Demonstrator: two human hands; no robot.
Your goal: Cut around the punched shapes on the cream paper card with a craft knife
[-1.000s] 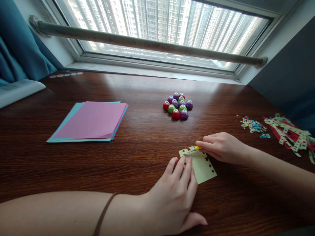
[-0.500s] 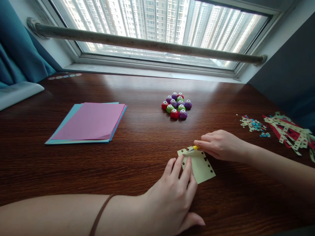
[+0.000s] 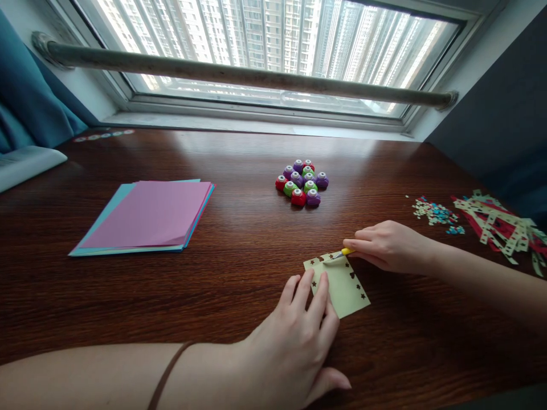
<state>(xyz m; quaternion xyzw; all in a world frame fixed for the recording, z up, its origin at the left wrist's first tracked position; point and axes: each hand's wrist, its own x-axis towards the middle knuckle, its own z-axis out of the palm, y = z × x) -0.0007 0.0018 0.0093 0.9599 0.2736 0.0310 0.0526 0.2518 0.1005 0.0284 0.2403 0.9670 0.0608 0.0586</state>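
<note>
One spread left hand point(image 3: 294, 339) rested on a pale yellow paper point(image 3: 344, 290) on the near right of the table point(image 3: 239, 228), while the right hand point(image 3: 387, 246) pinched a yellow-handled cutter point(image 3: 345, 251) over the paper's far edge.

No lettering, label, brand or number is legible in the view. The white tops of the clustered red, green and purple pieces point(image 3: 298, 197) bear small dark marks, too small to decipher. The row of pale discs point(image 3: 103, 135) at the far left of the bench point(image 3: 243, 239) shows coloured markings, too indistinct to read.
</note>
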